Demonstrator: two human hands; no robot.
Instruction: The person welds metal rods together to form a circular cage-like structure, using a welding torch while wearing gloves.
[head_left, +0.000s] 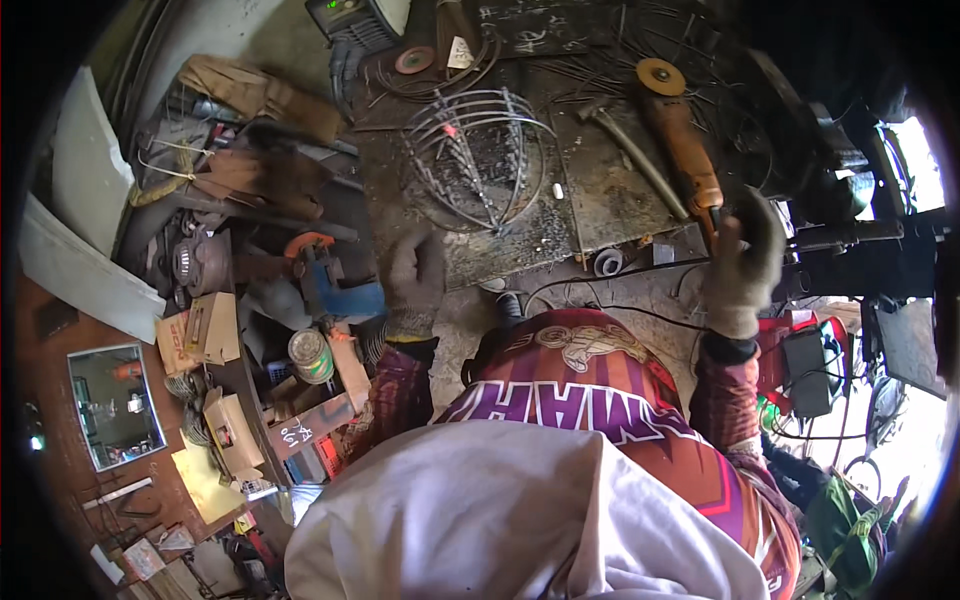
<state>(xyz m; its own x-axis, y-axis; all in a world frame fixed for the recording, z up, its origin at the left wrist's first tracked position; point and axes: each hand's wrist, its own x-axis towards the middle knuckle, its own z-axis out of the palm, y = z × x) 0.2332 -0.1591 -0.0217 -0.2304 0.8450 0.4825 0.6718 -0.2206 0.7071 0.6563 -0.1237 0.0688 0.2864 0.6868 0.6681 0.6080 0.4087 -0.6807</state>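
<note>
My left hand (414, 272), in a grey work glove, hovers at the front left edge of the metal worktable (520, 258). Its thumb and fingers curve with a gap between them, and I see nothing in it. At the right, my gloved right hand (745, 268) is raised near the rear end of an orange angle grinder (690, 150), fingers apart. A disc (660, 76) is fitted to the grinder. Beside it lies a hammer (640, 162). A rounded cage of welded metal rods (485, 150) stands on the table, in front of and beyond my left hand.
A small white piece (558, 190) lies right of the cage. Loose rods and a loose disc (414, 60) are at the back. A blue vise (340, 290) and a tin can (310, 355) stand left. A black cable (650, 312) crosses below the table's front edge.
</note>
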